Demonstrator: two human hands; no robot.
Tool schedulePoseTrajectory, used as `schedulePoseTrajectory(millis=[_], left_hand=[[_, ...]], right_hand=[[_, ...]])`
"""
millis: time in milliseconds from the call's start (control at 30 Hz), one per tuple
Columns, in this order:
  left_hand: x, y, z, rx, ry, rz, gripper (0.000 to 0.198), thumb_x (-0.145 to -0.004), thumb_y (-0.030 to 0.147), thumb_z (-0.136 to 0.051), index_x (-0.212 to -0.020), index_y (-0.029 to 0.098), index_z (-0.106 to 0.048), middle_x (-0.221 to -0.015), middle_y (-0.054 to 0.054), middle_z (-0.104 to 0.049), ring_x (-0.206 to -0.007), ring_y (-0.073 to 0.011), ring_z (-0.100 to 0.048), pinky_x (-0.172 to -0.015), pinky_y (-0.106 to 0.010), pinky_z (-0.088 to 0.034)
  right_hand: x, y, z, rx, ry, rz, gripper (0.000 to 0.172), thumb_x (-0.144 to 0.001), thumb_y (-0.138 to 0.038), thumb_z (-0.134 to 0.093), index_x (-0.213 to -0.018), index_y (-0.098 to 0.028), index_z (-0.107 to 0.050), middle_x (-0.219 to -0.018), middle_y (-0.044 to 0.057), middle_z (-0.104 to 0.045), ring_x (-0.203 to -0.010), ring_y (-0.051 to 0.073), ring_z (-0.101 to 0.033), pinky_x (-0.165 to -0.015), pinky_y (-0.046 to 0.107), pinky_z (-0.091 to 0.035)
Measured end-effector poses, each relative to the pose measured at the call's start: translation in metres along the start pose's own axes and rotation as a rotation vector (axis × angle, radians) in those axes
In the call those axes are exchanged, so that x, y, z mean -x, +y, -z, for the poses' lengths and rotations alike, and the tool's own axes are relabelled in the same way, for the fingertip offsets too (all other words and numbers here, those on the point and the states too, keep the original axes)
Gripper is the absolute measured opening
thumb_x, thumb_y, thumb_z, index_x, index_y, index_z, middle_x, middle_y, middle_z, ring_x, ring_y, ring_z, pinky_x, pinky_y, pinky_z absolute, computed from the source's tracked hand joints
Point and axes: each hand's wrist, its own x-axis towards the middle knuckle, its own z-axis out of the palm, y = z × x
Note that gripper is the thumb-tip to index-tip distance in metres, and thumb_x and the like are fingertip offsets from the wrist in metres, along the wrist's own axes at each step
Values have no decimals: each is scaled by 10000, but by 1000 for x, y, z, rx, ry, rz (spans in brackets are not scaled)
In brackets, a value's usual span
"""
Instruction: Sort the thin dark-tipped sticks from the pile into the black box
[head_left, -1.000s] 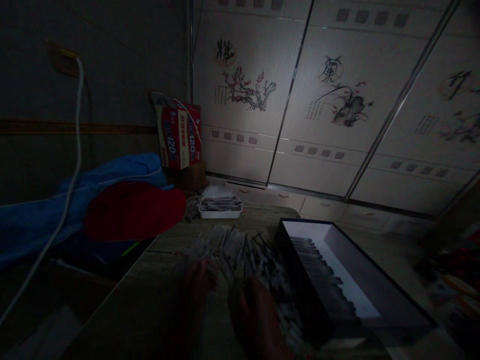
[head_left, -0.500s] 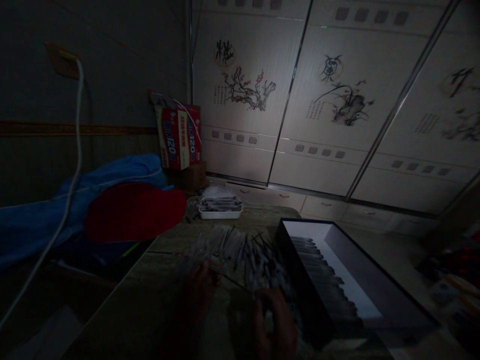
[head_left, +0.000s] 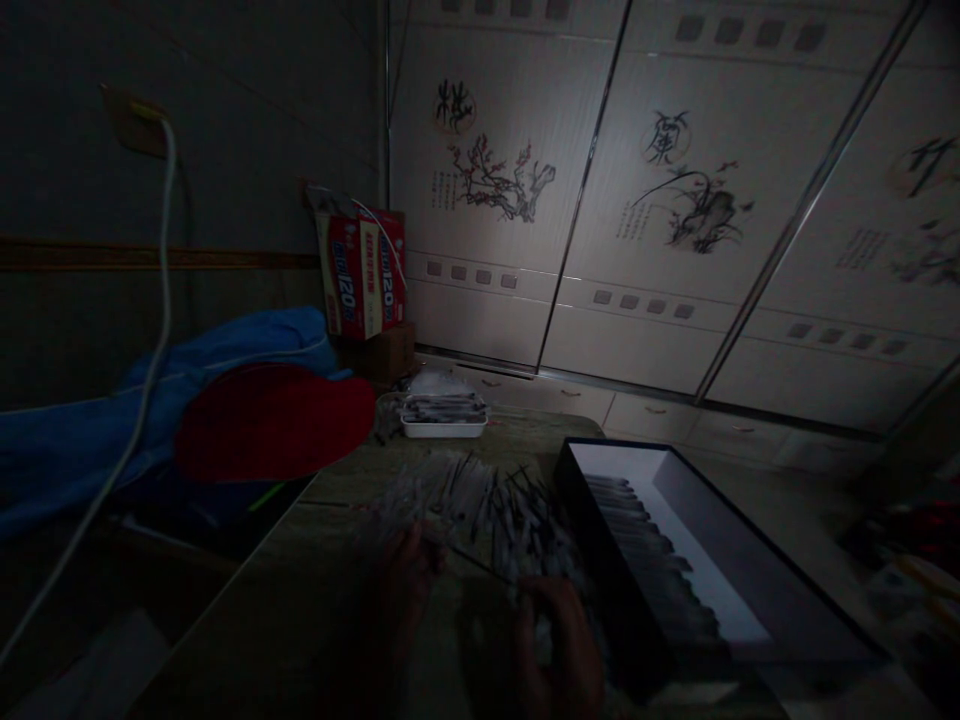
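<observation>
A thin dark stick (head_left: pixel 481 566) runs between my two hands over the table. My left hand (head_left: pixel 409 575) is closed at its left end, with fingers pinched; a small part there is too dark to make out. My right hand (head_left: pixel 559 640) is closed on the stick's right end, thumb and fingers curled. Just beyond the hands lie loose clear slender pieces (head_left: pixel 457 485) and dark-tipped ones (head_left: pixel 529 525) in a spread pile. To the right of my right hand stands a dark-rimmed box (head_left: pixel 739 535) with a row of slim, clear and dark pieces (head_left: pixel 649 550) inside.
A white tray (head_left: pixel 444 430) full of thin dark pieces stands at the table's far edge, by a clear plastic bag (head_left: pixel 439 385). Red cartons (head_left: pixel 364 275) are stacked behind. Left of the table (head_left: pixel 292 570) are a red round cushion (head_left: pixel 274 422), blue cloth (head_left: pixel 247 340) and a white cable (head_left: pixel 161 290).
The view has shifted slightly. My right hand has moved a little to the right and more of the stick shows between the hands. Both hands keep their grip.
</observation>
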Motion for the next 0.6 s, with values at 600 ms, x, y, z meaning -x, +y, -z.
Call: schedulePoseTrajectory(millis=[600], left_hand=[[25,5,-22,168,-188,347,113,-676,279,-756,-723,200,-690,-694,-1,-719,-632,-149,-680,-599,-262,-544]], right_hand=[[16,17,-8,-45,-144,-226,295,-940,-396,-453,-1131,-226,-601,-1050,80,-679,-962,203,-641,-793,281,-490]])
